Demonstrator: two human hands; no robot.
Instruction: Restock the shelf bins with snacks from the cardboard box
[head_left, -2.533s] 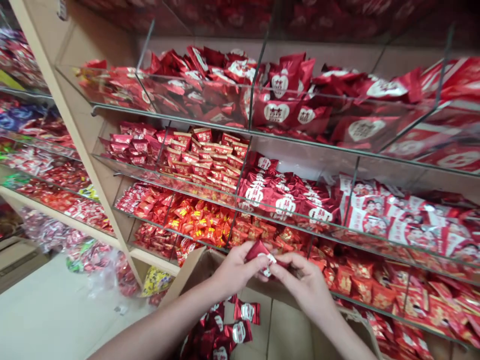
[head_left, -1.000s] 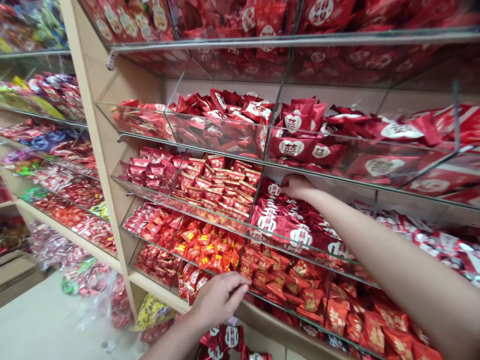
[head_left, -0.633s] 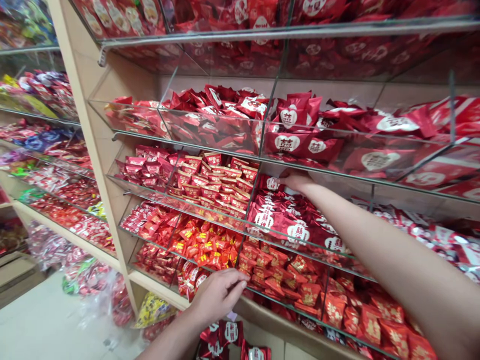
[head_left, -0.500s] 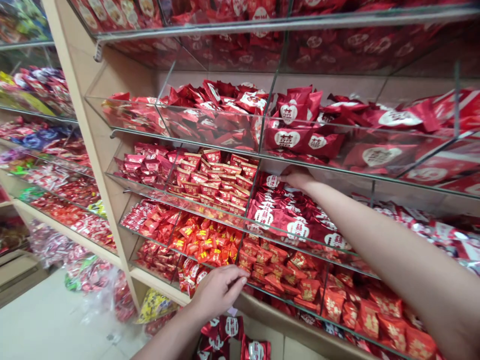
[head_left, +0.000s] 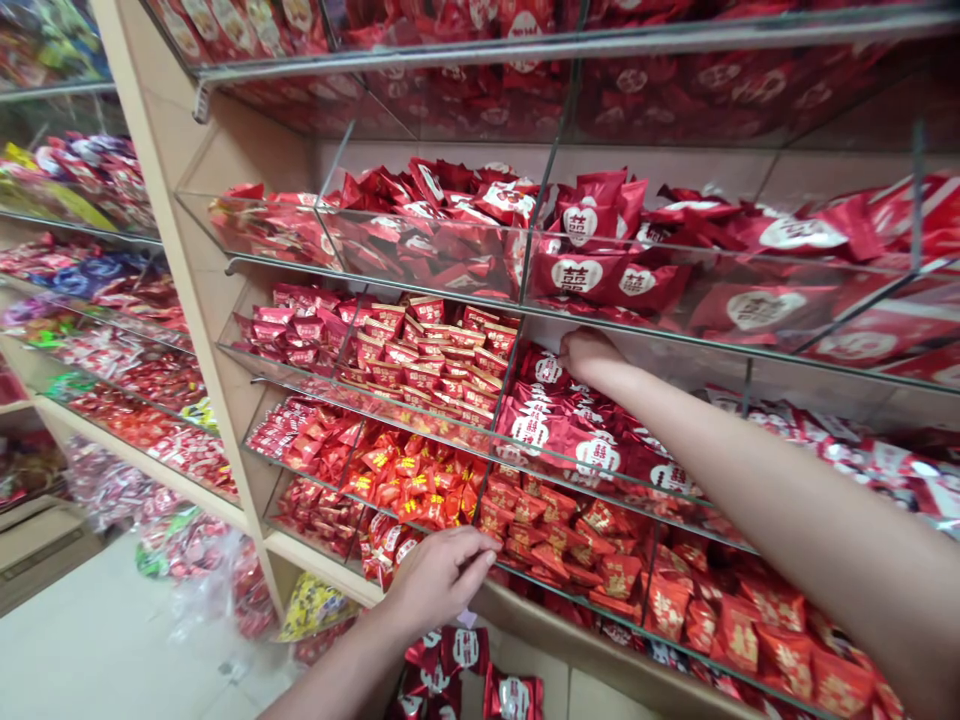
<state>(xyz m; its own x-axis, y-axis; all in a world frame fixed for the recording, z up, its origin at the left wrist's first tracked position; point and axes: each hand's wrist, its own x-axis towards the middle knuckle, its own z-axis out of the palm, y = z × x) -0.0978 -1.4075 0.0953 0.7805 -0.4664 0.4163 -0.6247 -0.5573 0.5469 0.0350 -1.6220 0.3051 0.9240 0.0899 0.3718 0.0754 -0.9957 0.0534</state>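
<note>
My right hand (head_left: 592, 357) reaches into a middle shelf bin, its curled fingers against the dark red packets (head_left: 546, 370) at the bin's back left. What its fingertips hold, if anything, is hidden. Rows of dark red packets with white heart labels (head_left: 598, 455) lie below that hand, behind a clear front panel. Lower down, my left hand (head_left: 448, 568) rests at the edge of the lowest shelf, thumb and fingers drawn together, with nothing visible in them. Beside it are small red packets (head_left: 517, 535) and orange-red ones with yellow print (head_left: 412, 480).
Clear dividers and a glass shelf edge (head_left: 675, 345) run above my right hand. A wooden upright (head_left: 172, 250) separates the left shelves. Below are a cardboard box (head_left: 585, 640) with dark red packets (head_left: 465, 650) and a yellow bag (head_left: 319, 608) on the floor.
The fingers of my right hand have curled in more and sit slightly lower at the packets. My left hand has hardly moved.
</note>
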